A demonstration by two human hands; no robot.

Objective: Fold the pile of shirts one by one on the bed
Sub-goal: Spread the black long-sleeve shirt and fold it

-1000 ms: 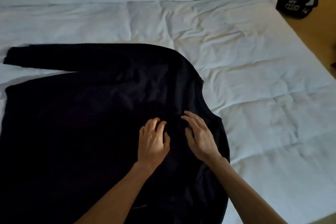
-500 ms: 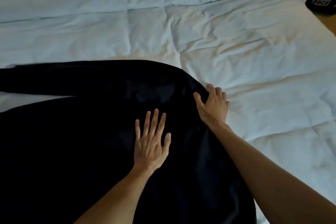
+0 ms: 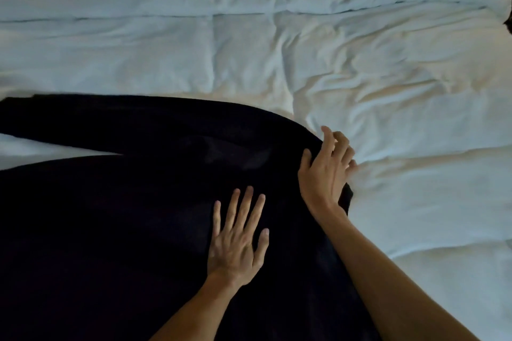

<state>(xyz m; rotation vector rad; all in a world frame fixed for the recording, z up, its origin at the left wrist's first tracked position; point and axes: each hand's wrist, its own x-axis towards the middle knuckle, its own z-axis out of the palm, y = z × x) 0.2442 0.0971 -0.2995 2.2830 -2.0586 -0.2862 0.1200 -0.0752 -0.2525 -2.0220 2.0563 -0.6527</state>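
A black long-sleeved shirt lies spread flat over the near left part of the white bed, one sleeve stretched out to the left. My left hand presses flat on the shirt's chest, fingers straight and spread. My right hand is at the shirt's right edge near the shoulder, thumb on top of the fabric and fingers curled over the edge, holding it. The shirt's lower part runs out of the frame.
The white quilted duvet is wrinkled and spreads far and right of the shirt. A dark object peeks in at the bed's top right corner.
My right hand slid from the chest out to the shirt's right edge and took hold of it. My left hand flattened out on the fabric. The view shifted towards the bed.
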